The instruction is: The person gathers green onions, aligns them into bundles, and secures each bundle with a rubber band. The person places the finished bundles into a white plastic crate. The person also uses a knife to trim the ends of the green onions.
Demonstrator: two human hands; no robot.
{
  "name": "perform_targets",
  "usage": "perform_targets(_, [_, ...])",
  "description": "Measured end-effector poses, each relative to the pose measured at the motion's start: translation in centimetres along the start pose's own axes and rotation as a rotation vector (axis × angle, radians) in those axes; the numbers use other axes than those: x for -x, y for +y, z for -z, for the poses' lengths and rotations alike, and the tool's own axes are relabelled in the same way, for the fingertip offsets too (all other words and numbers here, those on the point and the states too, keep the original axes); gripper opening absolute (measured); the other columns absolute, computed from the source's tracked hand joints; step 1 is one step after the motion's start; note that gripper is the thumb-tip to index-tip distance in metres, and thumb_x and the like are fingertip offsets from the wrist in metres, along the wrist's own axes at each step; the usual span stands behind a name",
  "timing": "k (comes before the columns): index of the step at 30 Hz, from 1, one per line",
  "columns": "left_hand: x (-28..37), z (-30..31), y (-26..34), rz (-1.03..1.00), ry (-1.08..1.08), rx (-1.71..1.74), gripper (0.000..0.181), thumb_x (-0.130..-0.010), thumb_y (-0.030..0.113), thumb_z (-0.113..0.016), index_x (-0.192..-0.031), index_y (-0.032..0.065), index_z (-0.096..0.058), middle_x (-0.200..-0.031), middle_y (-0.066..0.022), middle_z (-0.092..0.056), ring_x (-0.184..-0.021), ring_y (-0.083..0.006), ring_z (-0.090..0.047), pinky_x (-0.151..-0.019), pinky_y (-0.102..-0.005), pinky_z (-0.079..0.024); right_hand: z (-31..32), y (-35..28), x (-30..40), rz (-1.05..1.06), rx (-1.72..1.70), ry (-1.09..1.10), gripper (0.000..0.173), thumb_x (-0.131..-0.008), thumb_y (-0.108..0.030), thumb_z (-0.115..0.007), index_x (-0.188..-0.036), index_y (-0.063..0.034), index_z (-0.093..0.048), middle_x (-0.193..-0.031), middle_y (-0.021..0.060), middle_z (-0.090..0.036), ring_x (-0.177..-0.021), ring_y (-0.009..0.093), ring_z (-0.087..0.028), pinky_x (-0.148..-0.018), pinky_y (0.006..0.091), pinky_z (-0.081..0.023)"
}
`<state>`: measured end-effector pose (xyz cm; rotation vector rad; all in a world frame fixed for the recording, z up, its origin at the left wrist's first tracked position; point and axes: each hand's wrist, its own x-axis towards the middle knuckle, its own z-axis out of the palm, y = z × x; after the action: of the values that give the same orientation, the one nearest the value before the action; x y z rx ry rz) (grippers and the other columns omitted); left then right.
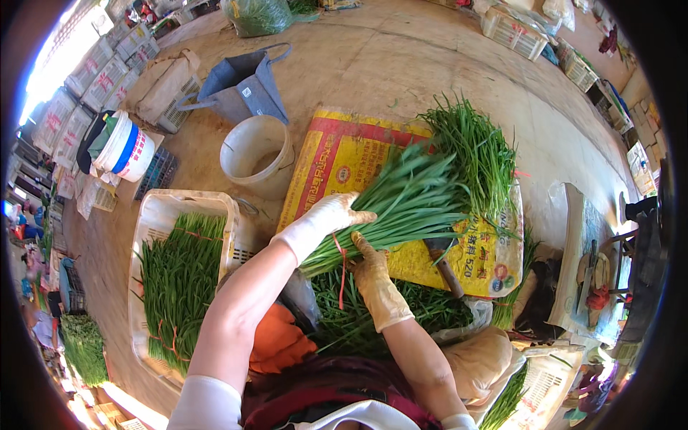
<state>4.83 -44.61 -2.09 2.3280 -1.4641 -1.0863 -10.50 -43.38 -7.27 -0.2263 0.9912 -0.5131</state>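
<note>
A bundle of long green leaves, apparently garlic chives (408,193), is tied near its base with a red band (342,258). My left hand (330,212), in a whitish glove, grips it from above. My right hand (373,274), in a stained yellowish glove, closes on its lower edge beside the band. The leaves fan out over a board covered with a yellow and red printed sack (344,156). A loose pile of chives (475,156) rests on its far right corner. More loose leaves (387,306) lie beneath my hands, and a wooden-handled blade (445,269) sits on the sack's near edge.
To the left, a white plastic crate (141,269) holds tied chive bundles (185,269). Beyond it stand a whitish bucket (255,153) and a grey-blue felt bag (244,86). Another crate (548,387) is at the lower right, near a low stand with tools (588,274).
</note>
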Motion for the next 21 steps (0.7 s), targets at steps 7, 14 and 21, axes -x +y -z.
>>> perform_targets(7, [4.7, 1.6, -4.8, -0.172, 0.218, 0.256, 0.085, -0.083, 0.048, -0.07, -0.145, 0.0009, -0.036, -0.144, -0.0246, -0.043, -0.133, -0.0377, -0.042, -0.112, -0.0353, -0.032, 5.2, -2.3, 0.7, -0.099, 0.255, -0.243, 0.054, -0.089, -0.036, -0.069, -0.13, -0.01, -0.045, -0.12, 0.014, -0.06, -0.111, 0.031, -0.06, -0.086, 0.0542, -0.052])
perform_targets(14, [9.7, -2.0, -4.0, -0.089, 0.147, -0.363, 0.11, -0.07, 0.045, -0.08, -0.152, 0.004, -0.02, -0.152, -0.0278, -0.026, -0.14, -0.0403, -0.029, -0.117, -0.0376, -0.024, 3.7, -1.9, 5.7, -0.41, 0.61, -0.638, 0.029, -0.096, -0.029, -0.055, -0.108, -0.0026, -0.061, -0.089, 0.0164, -0.07, -0.074, 0.025, -0.07, -0.069, 0.0341, -0.057])
perform_targets(21, [5.8, -2.6, -4.7, 0.053, 0.03, -0.215, 0.136, -0.053, 0.056, -0.088, -0.148, -0.0077, -0.014, -0.151, -0.0278, -0.026, -0.14, -0.0374, -0.03, -0.116, -0.0353, -0.027, 6.6, -2.6, 4.6, -0.068, 0.877, -0.592, 0.019, -0.097, -0.01, -0.051, -0.104, 0.0038, -0.062, -0.081, 0.0123, -0.067, -0.07, 0.02, -0.066, -0.064, 0.0292, -0.054])
